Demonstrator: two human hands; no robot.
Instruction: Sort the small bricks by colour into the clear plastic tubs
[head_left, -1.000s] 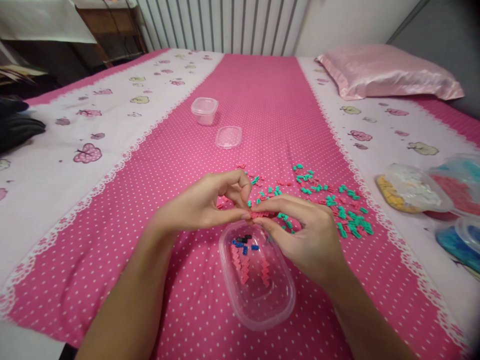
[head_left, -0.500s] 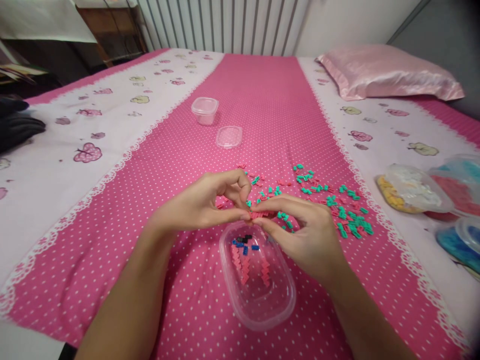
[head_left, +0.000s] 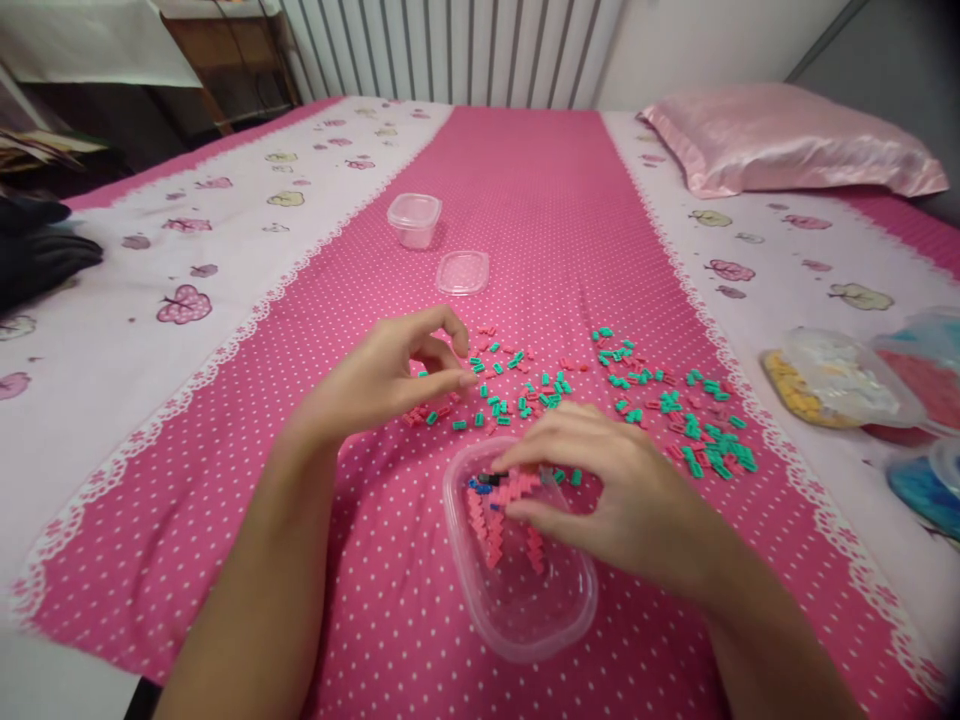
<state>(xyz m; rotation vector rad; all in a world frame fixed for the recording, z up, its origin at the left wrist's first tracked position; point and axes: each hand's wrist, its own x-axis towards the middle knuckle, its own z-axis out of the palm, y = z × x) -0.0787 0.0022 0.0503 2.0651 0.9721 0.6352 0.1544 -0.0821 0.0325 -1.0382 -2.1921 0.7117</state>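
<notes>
My right hand is over the clear plastic container, with a strip of joined pink building blocks between its thumb and fingers. Inside the container lie several more pink strips, along with small black blocks and blue blocks. My left hand hovers left of the container, thumb and fingers apart, with nothing seen in it. Just past its fingertips, loose green blocks and pink ones are scattered on the bedspread.
A larger spread of green and pink blocks lies to the right. Filled tubs of yellow and white pieces and blue pieces stand at the right edge. Farther back are a small clear tub, a lid and a pillow.
My hands have parted. The right one has brought the pink strip down over the container, while the left has let go and moved up and left, its fingers spreading.
</notes>
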